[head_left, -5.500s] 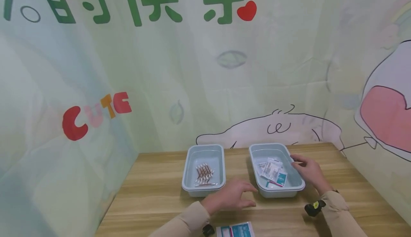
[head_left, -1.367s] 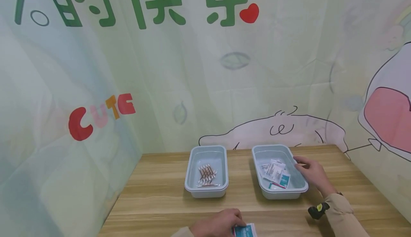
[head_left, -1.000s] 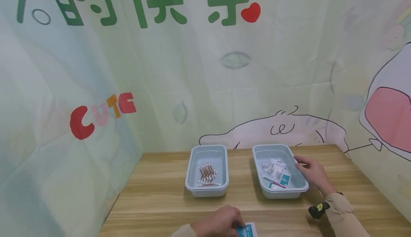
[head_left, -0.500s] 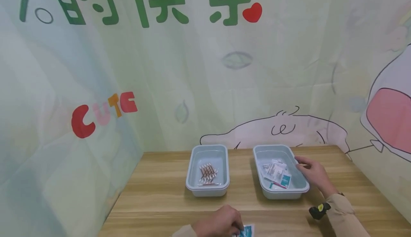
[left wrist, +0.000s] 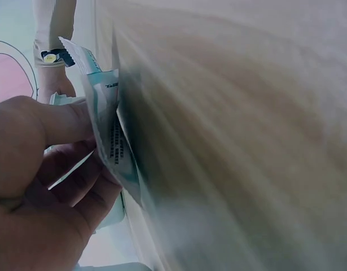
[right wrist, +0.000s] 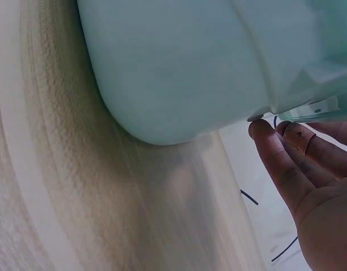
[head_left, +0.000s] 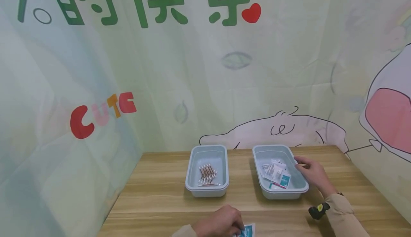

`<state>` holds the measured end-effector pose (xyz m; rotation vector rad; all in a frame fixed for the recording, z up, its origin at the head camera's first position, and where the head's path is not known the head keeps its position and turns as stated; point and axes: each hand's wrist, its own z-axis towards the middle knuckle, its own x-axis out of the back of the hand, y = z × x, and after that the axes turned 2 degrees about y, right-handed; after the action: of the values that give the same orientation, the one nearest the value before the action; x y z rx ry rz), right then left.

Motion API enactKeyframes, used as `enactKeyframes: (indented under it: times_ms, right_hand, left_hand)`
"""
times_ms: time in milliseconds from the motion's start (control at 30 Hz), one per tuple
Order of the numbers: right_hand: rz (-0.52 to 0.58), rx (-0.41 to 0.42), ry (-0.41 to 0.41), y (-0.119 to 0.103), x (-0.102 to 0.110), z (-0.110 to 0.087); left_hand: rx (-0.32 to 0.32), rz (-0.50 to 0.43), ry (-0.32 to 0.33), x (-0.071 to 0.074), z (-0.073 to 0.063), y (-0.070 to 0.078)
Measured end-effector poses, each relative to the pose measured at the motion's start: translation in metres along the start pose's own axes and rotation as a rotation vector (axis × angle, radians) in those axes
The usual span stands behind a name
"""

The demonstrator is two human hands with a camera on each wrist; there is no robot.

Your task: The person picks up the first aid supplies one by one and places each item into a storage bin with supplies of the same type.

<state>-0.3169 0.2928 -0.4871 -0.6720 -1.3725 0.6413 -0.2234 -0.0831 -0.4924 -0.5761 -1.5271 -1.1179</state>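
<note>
At the front of the table my left hand (head_left: 218, 221) pinches a teal-and-white sachet (head_left: 248, 231). In the left wrist view the thumb presses on that flat packet (left wrist: 105, 104), with curled fingers behind it and its edge close over the wood. My right hand (head_left: 314, 174) holds the right rim of a pale blue plastic tray (head_left: 284, 191). From below, the right wrist view has thumb and fingers at this tray's lip (right wrist: 272, 96). Several white and teal sachets (head_left: 274, 171) lie inside the tray.
Left of it stands a second pale blue tray (head_left: 208, 193), holding several brown-stemmed cotton swabs (head_left: 208, 172) in clear wrappers. Both trays sit toward the back of the wooden table (head_left: 154, 190). A printed cloth backdrop (head_left: 179, 69) rises behind and on both sides.
Since the earliest frame, my left hand has moved from between the trays down to the sachet at the front and taken hold of it. My right hand has stayed on the tray's rim.
</note>
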Motion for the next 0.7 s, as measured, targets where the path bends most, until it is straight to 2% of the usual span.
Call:
enactKeyframes:
  times_ms: [200,367,533,700]
  right_hand:
    - [0.005,0.0,0.004,-0.001,0.0,-0.001]
    - [-0.001,-0.001,0.002,-0.001,0.0,-0.002]
    - [-0.01,0.006,0.008,-0.001,0.002,-0.001]
    - [-0.003,0.005,0.001,-0.001,0.001,-0.001]
  left_hand:
    - [-0.056,0.073,0.061,0.001,0.002,-0.002]
    - [-0.069,0.092,0.107,0.002,0.007,-0.005]
    - [-0.093,0.13,0.143,0.008,0.013,-0.001]
    - [-0.082,0.127,0.157,0.014,0.018,0.003]
